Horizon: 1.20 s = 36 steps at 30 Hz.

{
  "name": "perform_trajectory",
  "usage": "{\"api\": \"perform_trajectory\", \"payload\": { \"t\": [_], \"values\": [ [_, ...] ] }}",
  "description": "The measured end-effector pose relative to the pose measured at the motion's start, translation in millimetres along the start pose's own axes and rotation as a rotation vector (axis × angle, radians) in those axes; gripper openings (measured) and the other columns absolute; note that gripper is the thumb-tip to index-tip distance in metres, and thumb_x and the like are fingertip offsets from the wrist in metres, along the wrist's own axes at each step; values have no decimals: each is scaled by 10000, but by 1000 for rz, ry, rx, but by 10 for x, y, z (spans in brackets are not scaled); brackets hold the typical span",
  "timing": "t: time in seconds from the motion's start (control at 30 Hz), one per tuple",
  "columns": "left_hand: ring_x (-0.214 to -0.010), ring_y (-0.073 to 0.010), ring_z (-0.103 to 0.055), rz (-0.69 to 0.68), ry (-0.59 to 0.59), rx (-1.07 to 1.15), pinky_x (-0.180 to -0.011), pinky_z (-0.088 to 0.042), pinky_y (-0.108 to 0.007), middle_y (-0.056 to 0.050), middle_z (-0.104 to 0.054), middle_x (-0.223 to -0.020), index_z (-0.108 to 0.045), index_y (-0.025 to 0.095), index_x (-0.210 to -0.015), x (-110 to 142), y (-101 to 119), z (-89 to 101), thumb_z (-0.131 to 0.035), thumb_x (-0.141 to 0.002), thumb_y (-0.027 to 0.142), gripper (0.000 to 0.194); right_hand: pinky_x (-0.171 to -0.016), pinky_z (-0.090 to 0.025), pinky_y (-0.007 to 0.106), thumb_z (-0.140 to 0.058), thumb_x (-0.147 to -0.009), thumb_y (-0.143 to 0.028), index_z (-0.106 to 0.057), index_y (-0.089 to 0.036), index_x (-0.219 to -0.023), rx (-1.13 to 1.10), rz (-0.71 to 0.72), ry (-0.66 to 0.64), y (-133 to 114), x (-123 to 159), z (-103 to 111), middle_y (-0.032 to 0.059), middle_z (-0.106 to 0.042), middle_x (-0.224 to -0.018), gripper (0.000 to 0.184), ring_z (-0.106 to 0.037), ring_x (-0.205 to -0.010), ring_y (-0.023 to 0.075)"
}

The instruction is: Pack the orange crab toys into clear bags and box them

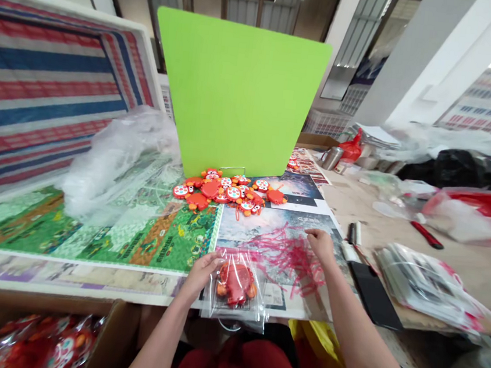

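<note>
My left hand (204, 268) grips the left edge of a small clear plastic bag (238, 291) with an orange-red toy inside, at the near edge of the table. Farther out, my right hand (320, 242) rests with fingers curled on a heap of thin red strings (284, 252), pinching at them. A pile of red and orange toy pieces (226, 192) lies beyond, at the foot of a green board (237, 92).
Crumpled clear plastic (116, 161) lies on the left over printed sheets (91, 229). A cardboard box (36, 335) of bagged toys sits low on the left. On the right are a black phone (374, 294), pens, stacked clear bags (423, 284) and a red-handled tool (426, 235).
</note>
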<state>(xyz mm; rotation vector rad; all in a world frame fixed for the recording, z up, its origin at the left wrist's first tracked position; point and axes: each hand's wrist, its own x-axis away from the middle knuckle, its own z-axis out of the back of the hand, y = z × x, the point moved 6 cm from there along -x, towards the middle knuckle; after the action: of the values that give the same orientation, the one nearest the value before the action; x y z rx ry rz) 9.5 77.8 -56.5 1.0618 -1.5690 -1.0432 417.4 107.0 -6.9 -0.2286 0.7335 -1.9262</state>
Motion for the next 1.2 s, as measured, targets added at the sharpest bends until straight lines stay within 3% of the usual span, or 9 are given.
{"api": "perform_trajectory", "payload": {
  "t": [0.13,0.2,0.3,0.37,0.47,0.57,0.7,0.97,1.2],
  "values": [
    [-845,-211,-660,1,-58,-27,-770,-474,-292,-65,-735,-875,-693,142,-961,9,24,-31,-767,-650,501,480,-958,-351,514,-619,-683,-221,-715,-158,-1043,247,3,74,55,78,106,198,-601,-1243,379,-475,-1193,387],
    [-808,-198,-651,7,-81,-35,-761,-468,-285,-50,-728,-836,-695,148,-904,19,28,-43,-771,-651,495,436,-1008,-284,557,-594,-715,-177,-638,-187,-1204,375,82,161,-133,163,102,191,-455,-1414,492,-344,-1309,389],
    [-766,-181,-633,-8,-62,-56,-745,-457,-271,-32,-710,-794,-691,153,-828,30,44,-28,-780,-643,486,391,-991,-334,478,-490,-783,-109,-616,-177,-1241,295,259,189,-607,354,-50,187,-486,-1358,480,-420,-1247,330],
    [-753,-176,-625,-15,-57,-62,-735,-453,-267,-28,-703,-779,-689,154,-817,31,47,-18,-778,-647,486,383,-919,-401,389,-458,-837,-149,-671,-161,-1141,128,381,47,-959,539,-286,169,-600,-1170,371,-532,-1095,275],
    [-762,-170,-626,-28,-75,-26,-759,-454,-268,-30,-707,-794,-690,155,-832,23,33,-6,-780,-654,482,384,-762,-446,310,-481,-890,-302,-717,-186,-932,-132,473,-325,-1381,901,-766,91,-680,-882,266,-607,-821,209],
    [-777,-175,-634,-47,-70,11,-778,-463,-277,-41,-713,-814,-691,150,-835,9,1,26,-791,-648,476,388,-668,-437,261,-548,-843,-289,-694,-177,-931,-352,443,-540,-1565,1175,-1115,34,-684,-794,204,-600,-699,163],
    [-790,-190,-650,-30,-44,66,-768,-480,-290,-59,-726,-838,-697,145,-876,-4,-51,61,-808,-625,481,434,-606,-417,239,-573,-761,-210,-675,-157,-924,-498,311,-591,-1487,1198,-1269,-1,-658,-729,199,-560,-631,136],
    [-828,-233,-673,103,-68,110,-675,-502,-306,-92,-734,-942,-672,160,-1100,43,-18,7,-801,-607,507,616,-597,-438,269,-645,-692,-346,-731,-177,-894,-845,76,-673,-1155,1098,-1147,8,-676,-681,277,-565,-597,141],
    [-600,-138,-595,90,-55,150,-581,-485,-255,0,-637,-656,-622,170,-698,87,44,23,-721,-626,356,223,-695,-464,321,-679,-634,-357,-744,-183,-715,-891,40,-699,-1120,1130,-1091,33,-714,-689,202,-612,-664,174]
  ]
}}
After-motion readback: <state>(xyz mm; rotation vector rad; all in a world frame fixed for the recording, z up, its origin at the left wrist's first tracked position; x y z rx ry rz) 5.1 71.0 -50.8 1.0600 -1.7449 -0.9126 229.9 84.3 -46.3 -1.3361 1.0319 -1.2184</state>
